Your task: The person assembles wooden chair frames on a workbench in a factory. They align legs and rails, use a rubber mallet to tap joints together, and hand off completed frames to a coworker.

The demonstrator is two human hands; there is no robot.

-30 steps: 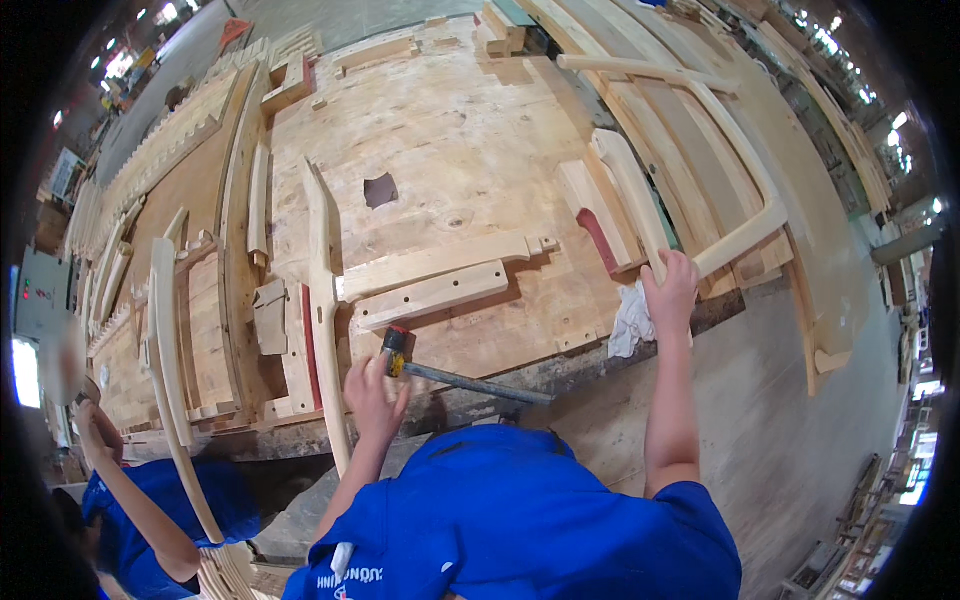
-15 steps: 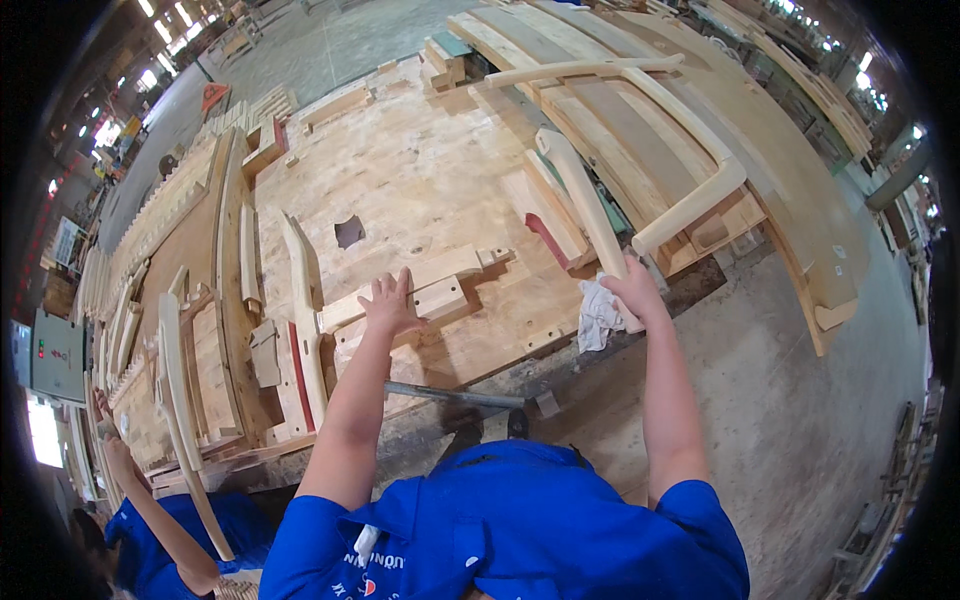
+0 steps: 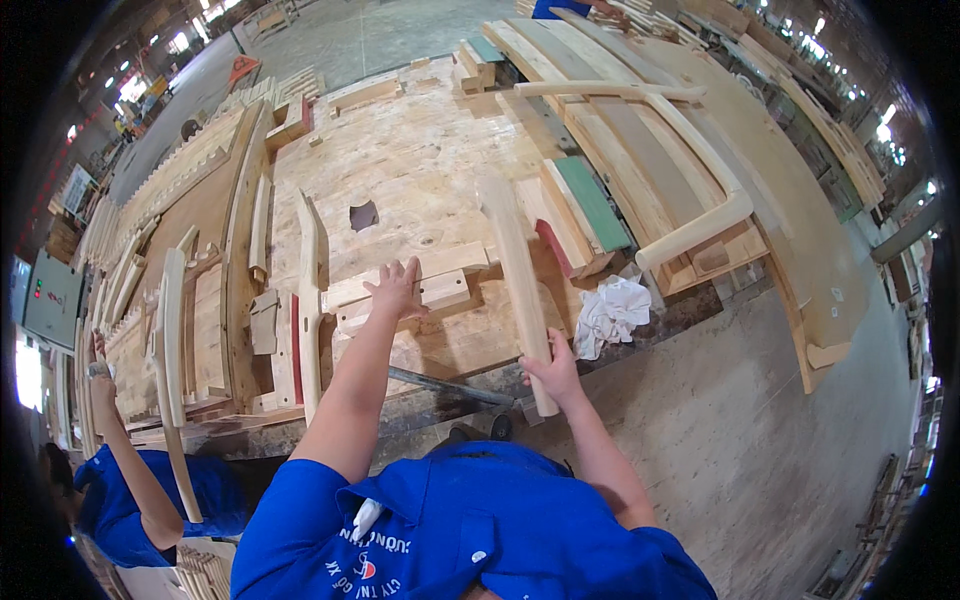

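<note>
My right hand (image 3: 556,372) grips the near end of a pale wooden leg (image 3: 515,270), which slants away over the workbench (image 3: 420,140). Its far end is a little blurred. With fingers spread, my left hand (image 3: 397,290) rests on a light wooden rail (image 3: 350,292) and a shorter block with holes (image 3: 445,291) beside it. Left of that hand lies a curved wooden leg (image 3: 309,260) along a red-edged strip (image 3: 297,350). Right of the held leg, a crumpled white cloth (image 3: 612,315) lies by a wooden block with a green top (image 3: 590,205).
An L-shaped wooden frame part (image 3: 695,225) lies on boards at the right. A grey metal bar (image 3: 450,386) sticks out along the bench's near edge. At the lower left a co-worker in blue (image 3: 150,490) handles long wooden pieces (image 3: 172,350). Another person's blue sleeve (image 3: 560,8) shows at the far edge.
My right hand has carried the wooden leg left, away from the green-topped block and cloth, which now show more fully. My left hand stays on the rail. The view has shifted slightly.
</note>
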